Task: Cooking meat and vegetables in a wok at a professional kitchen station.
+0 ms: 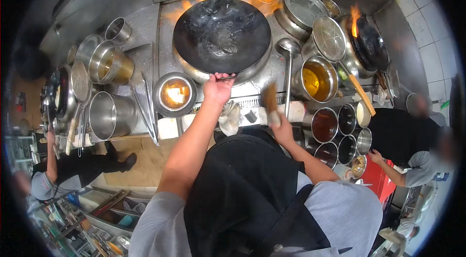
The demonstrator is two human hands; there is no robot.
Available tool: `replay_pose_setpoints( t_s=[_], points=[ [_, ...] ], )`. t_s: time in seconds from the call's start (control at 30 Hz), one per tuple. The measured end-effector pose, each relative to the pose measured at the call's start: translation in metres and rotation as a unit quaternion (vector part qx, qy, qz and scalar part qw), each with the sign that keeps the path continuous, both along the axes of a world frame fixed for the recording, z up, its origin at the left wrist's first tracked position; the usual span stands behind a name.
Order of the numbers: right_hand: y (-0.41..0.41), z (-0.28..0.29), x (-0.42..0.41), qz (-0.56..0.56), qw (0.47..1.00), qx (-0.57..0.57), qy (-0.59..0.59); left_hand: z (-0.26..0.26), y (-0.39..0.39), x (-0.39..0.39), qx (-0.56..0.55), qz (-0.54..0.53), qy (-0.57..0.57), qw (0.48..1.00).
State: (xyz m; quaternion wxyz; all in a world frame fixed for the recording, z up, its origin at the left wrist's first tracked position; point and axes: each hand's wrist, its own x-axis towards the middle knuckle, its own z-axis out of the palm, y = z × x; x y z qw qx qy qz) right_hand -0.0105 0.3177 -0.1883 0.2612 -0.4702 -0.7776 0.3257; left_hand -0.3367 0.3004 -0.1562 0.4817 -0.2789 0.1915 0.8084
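Note:
A large black wok [222, 24] with a little liquid in its bottom sits over the stove in front of me, flames rising behind it. My left hand [217, 93], palm up, has its fingers around the wok's near loop handle [227, 77]. In my right hand [282, 129] is a bristled brush [270, 102], blurred, held up to the right of the wok's near side. Between my hands a crumpled cloth [229, 118] hangs at the stove's front edge. A steel ladle [289, 47] lies just beyond the brush.
At right are a pot of yellow oil [318, 80], a wire strainer [329, 38], several sauce containers [325, 124] and a second flaming wok [369, 42]. Steel pots [113, 115] and tongs [143, 107] stand left. Co-workers flank me, one person left [65, 173], another right [404, 137].

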Motion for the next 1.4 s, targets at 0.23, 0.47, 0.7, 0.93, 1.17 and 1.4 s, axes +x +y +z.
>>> replay_pose_setpoints(
  t_s=[0.23,0.47,0.7,0.93,1.17,1.4],
  points=[
    [0.009,0.014,0.003,0.003,0.992,-0.075,0.106,0.015,-0.056,-0.050,-0.034,0.009,0.148,0.988],
    [0.099,0.004,-0.055,-0.085,0.973,-0.081,0.196,0.083,-0.074,-0.074,-0.133,-0.062,0.321,0.936],
    [0.196,0.044,-0.180,-0.136,0.955,-0.048,0.261,0.153,-0.047,-0.033,-0.141,-0.046,0.459,0.876],
    [0.046,0.145,-0.229,0.185,0.923,-0.051,0.333,0.142,-0.069,0.009,-0.115,-0.061,0.579,0.805],
    [0.205,0.068,-0.102,0.214,0.955,0.057,-0.197,0.142,-0.085,-0.036,-0.215,0.018,0.398,0.892],
    [0.381,0.235,-0.185,-0.072,0.921,0.355,0.143,0.054,-0.063,-0.029,-0.204,0.044,0.232,0.950]
  ],
)
